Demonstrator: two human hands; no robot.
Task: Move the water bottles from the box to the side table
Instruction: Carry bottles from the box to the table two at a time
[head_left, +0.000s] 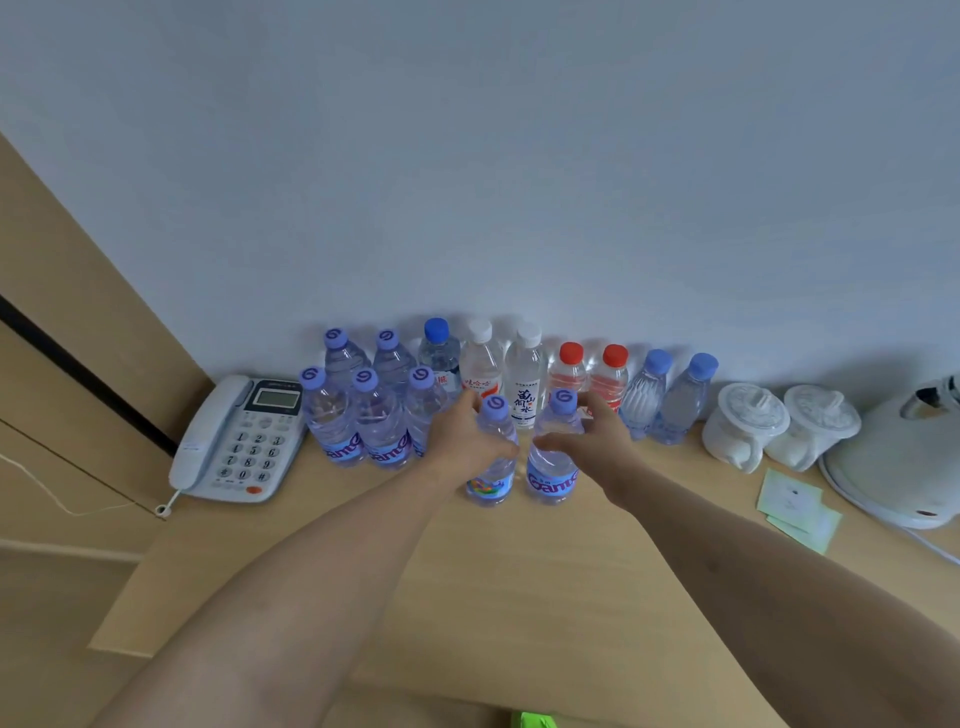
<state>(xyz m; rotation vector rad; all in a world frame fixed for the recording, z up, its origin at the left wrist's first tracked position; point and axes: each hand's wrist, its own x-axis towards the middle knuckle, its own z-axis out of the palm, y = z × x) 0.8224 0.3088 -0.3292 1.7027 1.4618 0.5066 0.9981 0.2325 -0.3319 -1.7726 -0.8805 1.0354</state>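
Setting two bottles on the bench (519, 571), the left hand (462, 431) has its fingers wrapped on the left bottle (493, 467); the right hand (597, 441) clasps the right bottle (553, 467). Letting go carelessly could topple them into the row (524, 374) just behind.

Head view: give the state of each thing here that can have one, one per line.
Left hand: grips a purple-capped bottle, upright on the table.
Right hand: fingers curled round a second purple-capped bottle, upright.
Other bottles: upright, capped, along the wall.
Telephone: handset on its cradle.
Two white cups: lids on.
Kettle: only partly in frame.
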